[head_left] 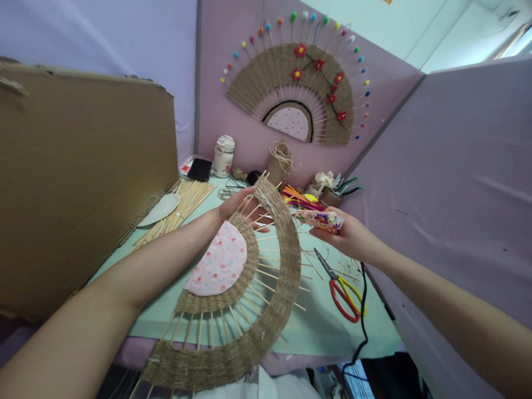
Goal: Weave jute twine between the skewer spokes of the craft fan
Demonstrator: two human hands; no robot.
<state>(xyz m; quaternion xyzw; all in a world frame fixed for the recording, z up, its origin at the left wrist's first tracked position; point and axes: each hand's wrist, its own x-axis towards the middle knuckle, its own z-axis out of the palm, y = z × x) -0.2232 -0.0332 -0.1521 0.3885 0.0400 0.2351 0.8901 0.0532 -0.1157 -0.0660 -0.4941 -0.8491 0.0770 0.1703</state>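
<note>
A half-round fan (pixel 291 260) of woven twine on thin wooden sticks is tilted in front of me, its lower end near my lap. Pink dotted cloth (pixel 222 257) covers its inner half-circle. My left hand (pixel 245 208) grips the fan near its upper end, with some fingers behind the sticks. In my right hand (pixel 347 235) is a flower-patterned glue gun (pixel 320 220), its front end pointing left, close to the fan's outer band but apparently apart from it. A black cord (pixel 364 310) hangs below that hand. Whitish smears show on the twine band.
Scissors (pixel 343 293) with red and yellow handles lie at the right. A bundle of sticks (pixel 183 208) and a white plate (pixel 161 209) are at the left, beside cardboard (pixel 87 188). Behind stand a bottle (pixel 223 158) and twine spool (pixel 279 160). A finished-looking fan (pixel 249 77) hangs on the wall.
</note>
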